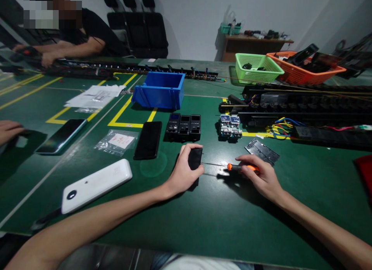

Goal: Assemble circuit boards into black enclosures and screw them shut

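Observation:
My left hand (186,169) is closed around a small black plastic housing (195,158), holding it on edge above the green table. In my right hand (261,175) is a screwdriver (234,167) with an orange and black handle. Its thin shaft points left, and the tip reaches the housing's right side. Beyond my left hand stand several joined black modules (183,127). Bare circuit boards (230,126) with small screens sit to their right. A flat dark plastic panel (262,151) lies just behind my right hand.
A blue bin (159,91) stands behind the modules. Left lie a black phone (148,140), another phone (62,136), a plastic bag (116,141) and a white device (97,186). Green (258,68) and orange baskets (308,70) stand back right, near long black rails (308,101). A person sits far left.

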A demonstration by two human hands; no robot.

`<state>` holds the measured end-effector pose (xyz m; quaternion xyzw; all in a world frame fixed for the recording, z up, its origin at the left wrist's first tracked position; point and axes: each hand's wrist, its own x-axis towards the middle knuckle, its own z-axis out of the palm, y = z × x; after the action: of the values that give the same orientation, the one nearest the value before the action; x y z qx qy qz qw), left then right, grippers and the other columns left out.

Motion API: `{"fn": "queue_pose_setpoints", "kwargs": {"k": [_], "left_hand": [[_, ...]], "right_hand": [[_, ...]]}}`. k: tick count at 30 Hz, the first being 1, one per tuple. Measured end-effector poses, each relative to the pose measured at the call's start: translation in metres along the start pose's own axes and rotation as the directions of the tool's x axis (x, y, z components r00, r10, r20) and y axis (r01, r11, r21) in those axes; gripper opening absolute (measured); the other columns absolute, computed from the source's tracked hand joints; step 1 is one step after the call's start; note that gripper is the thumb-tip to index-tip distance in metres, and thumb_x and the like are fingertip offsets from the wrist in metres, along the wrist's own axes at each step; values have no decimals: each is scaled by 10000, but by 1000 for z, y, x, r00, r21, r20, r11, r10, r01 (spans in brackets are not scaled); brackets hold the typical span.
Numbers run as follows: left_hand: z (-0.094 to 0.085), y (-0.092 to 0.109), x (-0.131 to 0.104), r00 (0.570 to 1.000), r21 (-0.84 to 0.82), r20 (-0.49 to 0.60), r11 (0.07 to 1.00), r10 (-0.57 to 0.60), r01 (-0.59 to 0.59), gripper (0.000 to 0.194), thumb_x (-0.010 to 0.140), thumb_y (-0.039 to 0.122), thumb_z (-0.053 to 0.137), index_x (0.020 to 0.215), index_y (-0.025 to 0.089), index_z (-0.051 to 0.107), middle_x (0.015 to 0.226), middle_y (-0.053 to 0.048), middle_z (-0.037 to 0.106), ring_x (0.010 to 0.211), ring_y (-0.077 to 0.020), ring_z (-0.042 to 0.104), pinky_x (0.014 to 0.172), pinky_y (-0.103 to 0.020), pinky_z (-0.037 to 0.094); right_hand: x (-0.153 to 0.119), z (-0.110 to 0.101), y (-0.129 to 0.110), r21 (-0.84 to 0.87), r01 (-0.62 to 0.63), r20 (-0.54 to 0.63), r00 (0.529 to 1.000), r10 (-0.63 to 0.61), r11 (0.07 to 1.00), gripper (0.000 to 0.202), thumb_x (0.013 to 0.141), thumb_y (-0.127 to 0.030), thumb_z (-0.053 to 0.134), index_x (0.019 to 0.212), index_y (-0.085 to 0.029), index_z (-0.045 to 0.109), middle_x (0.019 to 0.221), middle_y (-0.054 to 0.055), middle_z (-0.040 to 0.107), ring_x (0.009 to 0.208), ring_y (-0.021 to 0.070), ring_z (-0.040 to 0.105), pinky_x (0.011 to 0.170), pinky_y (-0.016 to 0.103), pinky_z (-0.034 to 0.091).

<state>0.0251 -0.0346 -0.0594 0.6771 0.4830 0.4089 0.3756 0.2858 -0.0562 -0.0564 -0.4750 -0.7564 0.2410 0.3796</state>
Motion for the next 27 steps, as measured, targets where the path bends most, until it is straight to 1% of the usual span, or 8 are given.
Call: {"fn": "queue_pose_setpoints", "kwargs": {"k": [2,6,12,17,19,22,24,27], "left_hand": [[0,0,0,1000,-1,-2,1000,5,-5,457,751,103,597,1178,230,493,1123,-55,505,1060,-210,537,945,-363,424],[0,0,-1,1000,-3,-7,1000,9,-9,457,748,101,598,1175,231,498,1125,-53,505,1054,-209,536,939,-361,425],[0,2,0,1000,-13,-13,1000,11,-11,456,738,88,595,1161,233,507,1103,-48,510,1046,-211,536,934,-367,427],[0,2,0,1000,-14,-17,1000,12,-12,458,734,78,594,1156,237,513,1100,-47,518,1044,-215,538,937,-378,426],[0,2,0,1000,-13,-18,1000,8,-8,456,735,76,592,1156,233,512,1105,-49,520,1050,-215,537,942,-377,423],[0,3,0,1000,-8,-21,1000,9,-10,454,733,75,592,1153,229,513,1099,-46,523,1050,-212,537,951,-373,417],[0,3,0,1000,-5,-21,1000,12,-13,453,730,76,593,1150,227,515,1093,-44,522,1044,-209,538,947,-367,418],[0,3,0,1000,-9,-20,1000,6,-7,454,731,78,593,1153,226,515,1096,-45,521,1036,-208,541,930,-360,425]], "right_hand": [[0,0,-1,-14,19,-21,1000,-19,1000,129,896,-239,599,1016,-211,637,851,32,693,710,161,668,620,258,523],[1,1,-4,8,152,-97,984,-151,988,140,836,-178,671,963,-220,633,830,30,678,728,170,657,640,277,524],[3,0,-3,42,286,-113,953,-280,957,190,786,-111,705,917,-238,651,838,40,656,748,191,647,664,332,519],[2,1,-3,46,251,-108,963,-245,967,177,799,-143,695,944,-234,647,880,50,650,797,202,650,698,340,532],[1,0,-2,33,176,-75,982,-173,984,182,828,-186,674,1002,-224,635,897,55,670,809,203,663,701,326,540],[0,-1,-2,16,57,-19,998,-57,998,142,895,-219,597,1033,-216,628,815,28,693,677,163,669,604,266,530],[-1,0,-2,-1,58,-26,998,-58,998,107,897,-212,594,995,-215,637,791,19,696,644,151,662,582,251,521],[0,1,-4,-14,139,-89,986,-139,990,102,850,-184,655,945,-217,640,820,30,694,710,170,667,621,269,527]]}}
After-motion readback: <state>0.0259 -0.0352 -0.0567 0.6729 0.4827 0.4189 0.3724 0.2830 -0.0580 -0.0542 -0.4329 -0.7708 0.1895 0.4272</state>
